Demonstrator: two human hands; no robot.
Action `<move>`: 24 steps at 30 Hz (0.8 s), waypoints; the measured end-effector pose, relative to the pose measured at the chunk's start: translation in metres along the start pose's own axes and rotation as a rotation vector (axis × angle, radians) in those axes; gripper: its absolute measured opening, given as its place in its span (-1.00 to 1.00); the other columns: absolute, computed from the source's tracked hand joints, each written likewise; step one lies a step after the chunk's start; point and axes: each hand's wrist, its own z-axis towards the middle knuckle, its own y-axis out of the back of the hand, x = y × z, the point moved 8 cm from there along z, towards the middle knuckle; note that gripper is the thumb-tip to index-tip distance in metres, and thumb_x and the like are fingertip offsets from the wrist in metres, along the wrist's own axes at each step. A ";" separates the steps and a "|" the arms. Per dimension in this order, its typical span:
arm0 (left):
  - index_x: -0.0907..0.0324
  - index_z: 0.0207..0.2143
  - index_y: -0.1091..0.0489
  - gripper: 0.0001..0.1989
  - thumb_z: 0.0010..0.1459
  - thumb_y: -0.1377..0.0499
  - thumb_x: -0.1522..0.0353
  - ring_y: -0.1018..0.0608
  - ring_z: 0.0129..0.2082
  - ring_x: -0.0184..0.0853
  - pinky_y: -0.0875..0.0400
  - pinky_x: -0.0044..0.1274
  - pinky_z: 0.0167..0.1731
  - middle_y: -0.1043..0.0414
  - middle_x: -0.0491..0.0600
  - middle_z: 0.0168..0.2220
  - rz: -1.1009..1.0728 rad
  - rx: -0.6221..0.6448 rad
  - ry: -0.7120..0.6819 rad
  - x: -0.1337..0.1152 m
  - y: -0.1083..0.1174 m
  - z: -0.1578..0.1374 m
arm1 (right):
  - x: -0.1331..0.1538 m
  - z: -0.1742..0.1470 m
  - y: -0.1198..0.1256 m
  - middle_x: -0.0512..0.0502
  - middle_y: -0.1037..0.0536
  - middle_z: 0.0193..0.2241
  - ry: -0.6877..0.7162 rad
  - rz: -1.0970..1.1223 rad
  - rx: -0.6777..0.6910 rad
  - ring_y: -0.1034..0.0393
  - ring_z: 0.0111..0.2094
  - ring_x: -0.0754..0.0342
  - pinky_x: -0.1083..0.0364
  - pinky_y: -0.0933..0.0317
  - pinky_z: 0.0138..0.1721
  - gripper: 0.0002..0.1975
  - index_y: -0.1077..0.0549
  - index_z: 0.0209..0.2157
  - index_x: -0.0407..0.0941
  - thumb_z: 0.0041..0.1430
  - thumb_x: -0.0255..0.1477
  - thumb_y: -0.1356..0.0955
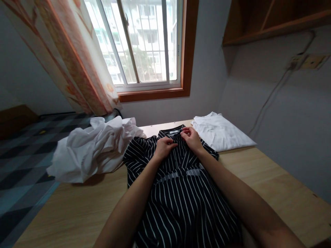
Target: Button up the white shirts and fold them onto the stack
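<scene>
A black shirt with white stripes (178,199) lies spread on the wooden table, its collar toward the window and its lower part toward me. My left hand (164,147) is closed on the cloth at the shirt's upper front, left of the middle. With thumb and fingers together, my right hand (190,137) pinches the shirt by the right side of the collar. A pale label shows inside the neck, between and beyond the hands. The fingertips partly cover the cloth they grip.
Crumpled white cloth (95,148) is heaped at the table's left edge, beside a checked bed cover (18,186). A folded white garment (222,132) lies at the back right of the wooden table (263,182). A cord hangs down the right wall from a socket (296,63).
</scene>
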 end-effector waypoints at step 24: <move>0.22 -0.57 -0.38 -0.80 -0.18 -0.37 0.39 -0.39 -0.65 -0.47 -0.31 -0.59 -0.60 -0.38 -0.14 -0.65 -0.397 0.158 0.322 0.024 -0.009 -0.002 | 0.009 -0.047 -0.019 -0.06 -0.53 -0.44 0.146 -0.216 0.073 -0.40 -0.43 0.04 0.06 -0.26 -0.32 -0.89 -0.46 -0.43 -0.10 0.09 -0.37 -0.33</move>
